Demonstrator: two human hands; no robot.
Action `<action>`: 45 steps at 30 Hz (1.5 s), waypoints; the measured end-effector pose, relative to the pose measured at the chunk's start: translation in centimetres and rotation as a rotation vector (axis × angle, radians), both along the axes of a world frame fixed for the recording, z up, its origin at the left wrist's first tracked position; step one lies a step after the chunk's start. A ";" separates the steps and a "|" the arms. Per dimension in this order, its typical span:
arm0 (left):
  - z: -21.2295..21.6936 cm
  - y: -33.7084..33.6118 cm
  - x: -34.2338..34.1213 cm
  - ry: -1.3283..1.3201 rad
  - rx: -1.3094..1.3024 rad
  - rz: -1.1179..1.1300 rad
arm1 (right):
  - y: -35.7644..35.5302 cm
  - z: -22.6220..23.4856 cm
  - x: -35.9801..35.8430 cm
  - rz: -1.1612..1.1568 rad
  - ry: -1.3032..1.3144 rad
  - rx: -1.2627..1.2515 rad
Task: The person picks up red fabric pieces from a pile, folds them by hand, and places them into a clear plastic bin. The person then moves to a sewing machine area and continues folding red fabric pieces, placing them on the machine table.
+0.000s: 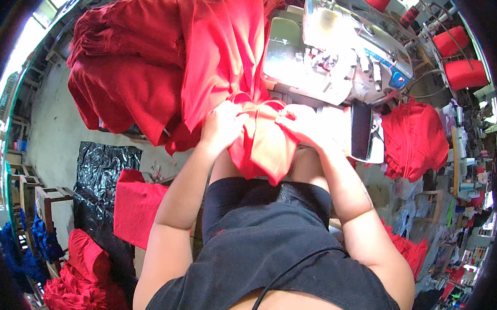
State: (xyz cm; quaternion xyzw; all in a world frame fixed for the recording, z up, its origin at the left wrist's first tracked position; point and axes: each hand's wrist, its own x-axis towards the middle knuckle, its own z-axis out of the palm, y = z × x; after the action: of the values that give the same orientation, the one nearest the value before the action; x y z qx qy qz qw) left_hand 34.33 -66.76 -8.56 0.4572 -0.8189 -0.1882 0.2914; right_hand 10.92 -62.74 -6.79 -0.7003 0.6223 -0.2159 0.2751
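A piece of red fabric (265, 147) hangs over my lap, held up at its top edge between both hands. My left hand (223, 123) is closed on its left side, where the cloth gathers into folds. On the right side my right hand (302, 126) grips the same edge with bent fingers. Beyond my hands, a long red cloth (217, 48) runs up and away over the work surface. Just past my right hand stands a white sewing machine (347, 57), its needle area washed out by glare.
A dark phone (361, 131) lies right of my right hand, beside a red fabric bundle (415, 140). Red cloth is heaped (128, 61) at far left. Black plastic (106, 171) and more red pieces (87, 281) lie lower left. Red thread cones (465, 74) stand upper right.
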 end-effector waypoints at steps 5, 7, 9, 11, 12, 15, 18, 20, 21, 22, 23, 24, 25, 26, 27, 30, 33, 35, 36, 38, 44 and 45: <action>0.6 0.6 -0.6 0.109 0.035 0.104 | 0.3 1.9 1.5 0.046 0.179 -0.398; 0.5 0.6 -0.7 0.089 0.054 0.107 | -1.0 1.3 1.8 0.105 0.141 -0.335; 0.3 0.4 -0.7 0.096 0.051 0.103 | -2.4 1.0 2.3 0.138 0.062 -0.180; 0.1 0.2 -0.6 0.130 0.032 0.089 | -3.7 0.9 2.3 0.167 -0.021 -0.056; 0.0 0.2 -0.6 0.113 0.035 0.090 | -4.2 0.8 2.3 0.180 -0.063 0.005; 0.1 0.1 -0.7 0.087 0.041 0.086 | -5.2 0.3 2.2 0.174 -0.237 0.275; 0.1 0.1 -0.7 0.103 0.041 0.084 | -5.3 0.1 2.4 0.138 -0.368 0.380; -0.1 0.0 -0.7 0.103 0.019 0.076 | -5.2 -0.1 2.6 0.118 -0.424 0.368; -0.2 0.1 -0.7 0.111 0.050 0.081 | -5.1 -0.4 2.6 0.115 -0.443 0.351; -0.1 0.2 -0.7 0.119 0.078 0.087 | -5.0 -0.4 2.7 0.114 -0.460 0.331; -0.1 0.2 -0.7 0.127 0.106 0.094 | -4.9 -0.5 2.8 0.103 -0.449 0.300; 0.0 0.1 -0.6 0.093 0.038 0.068 | -4.8 -0.5 2.8 0.100 -0.470 0.288; 0.5 0.1 -0.6 0.059 -0.034 0.045 | -4.7 -0.4 2.9 0.099 -0.490 0.275; 1.0 0.0 -0.4 0.024 -0.104 0.022 | -4.5 -0.2 3.0 0.100 -0.509 0.261; 1.6 -0.1 0.0 0.042 -0.254 -0.072 | -4.0 -0.1 3.0 0.143 -0.522 0.195; 4.7 -0.6 1.9 0.001 -0.418 -0.401 | -2.2 1.6 4.4 0.349 -0.313 -0.188; 6.3 -0.1 3.8 -0.057 -0.263 -0.533 | -1.5 4.2 5.5 0.456 -0.194 -0.290; 7.3 1.7 4.4 -0.066 -0.212 -0.434 | -1.3 5.9 5.9 0.504 -0.138 -0.315; 7.6 2.6 4.9 -0.073 -0.184 -0.378 | -1.1 6.9 6.3 0.518 -0.092 -0.254; 7.6 4.1 4.9 -0.081 -0.281 -0.279 | -0.9 8.2 6.7 0.527 -0.091 -0.219; 7.1 8.1 4.6 0.207 -0.264 -0.080 | -1.0 8.8 6.9 0.642 -0.174 -0.142; 6.9 8.2 4.5 0.290 -0.328 -0.076 | -0.9 8.6 6.9 0.650 -0.218 -0.114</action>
State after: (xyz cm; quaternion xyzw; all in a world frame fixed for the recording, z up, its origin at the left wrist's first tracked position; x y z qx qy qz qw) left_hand 38.86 -58.56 -1.62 0.3406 -0.8047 -0.1271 0.4693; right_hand 17.82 -63.65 1.84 -0.8490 0.3207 -0.2248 0.3548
